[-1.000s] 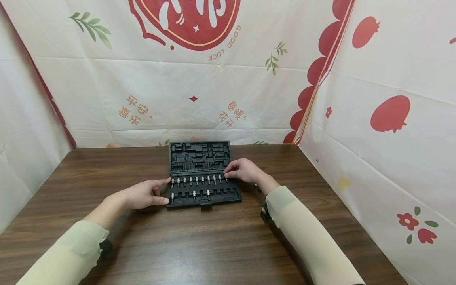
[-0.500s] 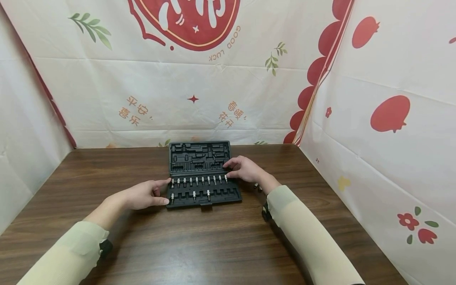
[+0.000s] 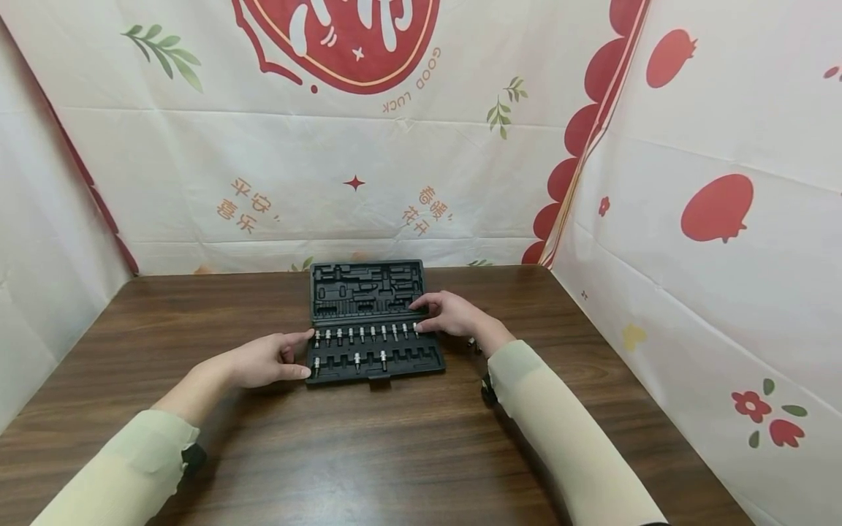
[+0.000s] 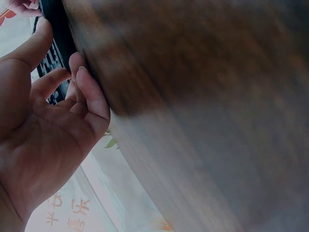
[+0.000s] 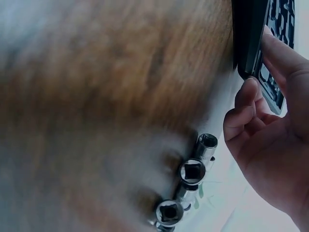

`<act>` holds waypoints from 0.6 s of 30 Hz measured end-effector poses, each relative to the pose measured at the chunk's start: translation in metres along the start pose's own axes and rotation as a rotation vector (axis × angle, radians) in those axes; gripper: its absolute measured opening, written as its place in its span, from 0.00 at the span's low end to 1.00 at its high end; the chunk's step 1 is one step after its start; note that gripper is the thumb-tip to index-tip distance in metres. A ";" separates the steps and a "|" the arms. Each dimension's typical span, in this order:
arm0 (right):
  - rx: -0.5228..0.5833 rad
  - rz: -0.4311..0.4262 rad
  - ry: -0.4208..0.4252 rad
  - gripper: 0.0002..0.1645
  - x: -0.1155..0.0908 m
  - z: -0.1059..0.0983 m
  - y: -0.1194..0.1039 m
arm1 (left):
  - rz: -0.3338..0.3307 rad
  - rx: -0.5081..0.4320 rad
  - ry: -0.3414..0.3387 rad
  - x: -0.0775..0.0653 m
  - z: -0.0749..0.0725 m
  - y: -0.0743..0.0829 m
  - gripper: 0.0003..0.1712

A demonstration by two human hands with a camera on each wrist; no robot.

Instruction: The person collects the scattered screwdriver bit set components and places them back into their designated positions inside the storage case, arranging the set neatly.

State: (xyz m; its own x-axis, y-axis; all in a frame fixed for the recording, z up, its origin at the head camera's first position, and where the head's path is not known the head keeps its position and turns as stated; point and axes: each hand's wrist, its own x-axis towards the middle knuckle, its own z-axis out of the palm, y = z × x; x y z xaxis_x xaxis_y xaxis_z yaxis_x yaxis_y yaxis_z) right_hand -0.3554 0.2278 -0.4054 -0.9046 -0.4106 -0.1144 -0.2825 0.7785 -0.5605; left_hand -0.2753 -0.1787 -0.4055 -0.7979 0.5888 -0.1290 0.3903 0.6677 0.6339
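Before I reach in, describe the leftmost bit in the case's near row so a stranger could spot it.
On the brown table, find the open black case between the left hand and the right hand. Its near row holds three metal bits; you want the leftmost bit. A wide gap sets it apart from the other two, which sit closer together.

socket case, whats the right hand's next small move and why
Likely take a loose socket from the table: the right hand is near it, and the socket case has vacant slots in its lower row, while other sockets line its upper row.
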 end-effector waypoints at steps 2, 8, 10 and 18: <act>0.013 0.022 0.005 0.28 -0.001 0.001 -0.002 | -0.002 -0.002 0.000 0.000 0.000 0.000 0.49; 0.066 0.045 0.012 0.27 -0.001 0.003 -0.003 | 0.002 -0.001 0.000 0.000 0.000 0.000 0.49; 0.084 0.046 0.010 0.27 0.000 0.003 -0.002 | 0.003 0.008 0.002 0.000 0.000 0.000 0.49; 0.117 0.066 0.004 0.27 0.000 0.003 -0.001 | 0.005 0.008 -0.004 0.000 0.000 -0.001 0.49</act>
State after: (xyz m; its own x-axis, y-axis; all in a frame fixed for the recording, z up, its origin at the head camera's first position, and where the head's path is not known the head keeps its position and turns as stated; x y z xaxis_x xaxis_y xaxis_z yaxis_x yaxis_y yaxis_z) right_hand -0.3539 0.2256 -0.4068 -0.9214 -0.3581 -0.1511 -0.1833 0.7431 -0.6436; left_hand -0.2752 -0.1793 -0.4061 -0.7942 0.5938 -0.1286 0.3982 0.6686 0.6281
